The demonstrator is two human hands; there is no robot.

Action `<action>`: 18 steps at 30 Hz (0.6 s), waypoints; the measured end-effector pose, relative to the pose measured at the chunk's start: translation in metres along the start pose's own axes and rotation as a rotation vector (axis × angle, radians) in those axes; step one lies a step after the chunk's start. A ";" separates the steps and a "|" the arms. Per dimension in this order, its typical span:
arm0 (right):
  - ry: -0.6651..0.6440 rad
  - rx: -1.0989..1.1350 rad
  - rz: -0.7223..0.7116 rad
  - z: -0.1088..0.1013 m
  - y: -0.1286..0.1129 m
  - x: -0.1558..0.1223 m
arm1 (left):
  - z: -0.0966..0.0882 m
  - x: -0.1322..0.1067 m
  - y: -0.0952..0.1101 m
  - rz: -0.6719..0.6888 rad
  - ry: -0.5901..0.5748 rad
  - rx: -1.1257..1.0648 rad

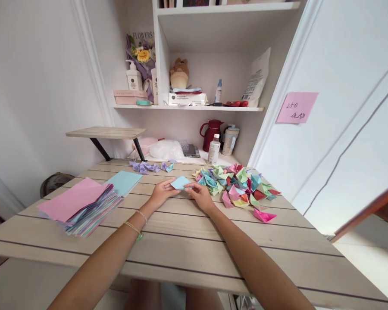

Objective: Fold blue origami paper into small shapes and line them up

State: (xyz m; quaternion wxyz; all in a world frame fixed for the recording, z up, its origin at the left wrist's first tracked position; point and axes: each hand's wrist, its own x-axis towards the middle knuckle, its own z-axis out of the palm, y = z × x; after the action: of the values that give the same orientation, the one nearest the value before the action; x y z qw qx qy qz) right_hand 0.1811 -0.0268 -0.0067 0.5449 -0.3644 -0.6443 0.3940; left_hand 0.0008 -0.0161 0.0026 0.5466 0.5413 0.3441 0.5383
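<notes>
A small folded piece of light blue paper (180, 182) is held between my two hands above the middle of the table. My left hand (163, 192) pinches its left corner, fingers closed on the edge. On the other side my right hand (199, 193) grips the lower right edge between thumb and fingers. Just right of it lies a heap of folded paper boats (236, 183) in many colours. One bright pink boat (264, 215) sits apart, nearer to me. Several purple folded papers (147, 167) lie beyond my left hand.
On the left of the table (168, 241) rests a stack of coloured paper (84, 204), pink on top, beside light blue sheets (124, 181). A small raised shelf (106, 132) stands behind. A bottle (214, 149) and a red jug (211, 134) stand at the back.
</notes>
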 end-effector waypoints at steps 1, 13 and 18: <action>0.031 0.026 0.015 -0.001 0.001 0.001 | 0.001 0.000 0.000 -0.011 -0.011 0.004; 0.200 0.044 0.090 -0.001 0.003 0.002 | 0.003 -0.003 -0.002 0.008 -0.044 0.152; 0.202 0.195 0.168 -0.002 0.004 0.003 | 0.006 -0.007 -0.003 0.016 -0.045 0.192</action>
State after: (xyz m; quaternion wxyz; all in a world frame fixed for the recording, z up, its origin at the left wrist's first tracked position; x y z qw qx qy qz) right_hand 0.1824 -0.0221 -0.0092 0.6048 -0.4001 -0.5123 0.4601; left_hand 0.0056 -0.0239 -0.0003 0.4954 0.6060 0.3774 0.4949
